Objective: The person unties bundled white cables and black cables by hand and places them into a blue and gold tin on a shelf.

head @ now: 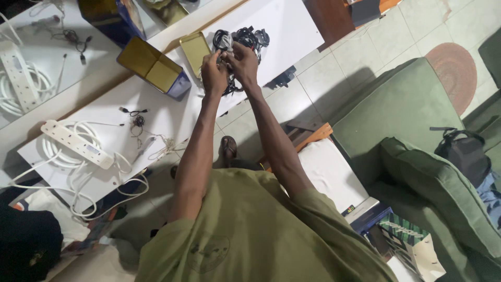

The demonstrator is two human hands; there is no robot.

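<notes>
The person is wearing an olive-green short-sleeved T-shirt (250, 235) carrying a faint circular emblem (209, 253) on the fabric. The sleeves are ending above the elbows, leaving both forearms bare. No rings, watch or gloves are showing on the left hand (213, 73) or the right hand (243, 63). A dark sandal (228, 148) is showing on one foot.

Both hands meet over the far end of the counter (156, 99), the left hand (213, 73) just beside the right hand (243, 62), pinching a cable from the cable bundle (245, 39) that lies on the counter at their 12 o'clock. A flat tin lid (194, 51) lies on the counter touching the bundle at its 9 o'clock, and an open box (154, 67) sits further out at 9 o'clock. The power strip (75, 143) lies at 8 o'clock, near the counter's other end, with earphones (136, 117) between it and the box. The sofa (417, 156) stands at 4 o'clock, a backpack (464, 151) on it.
</notes>
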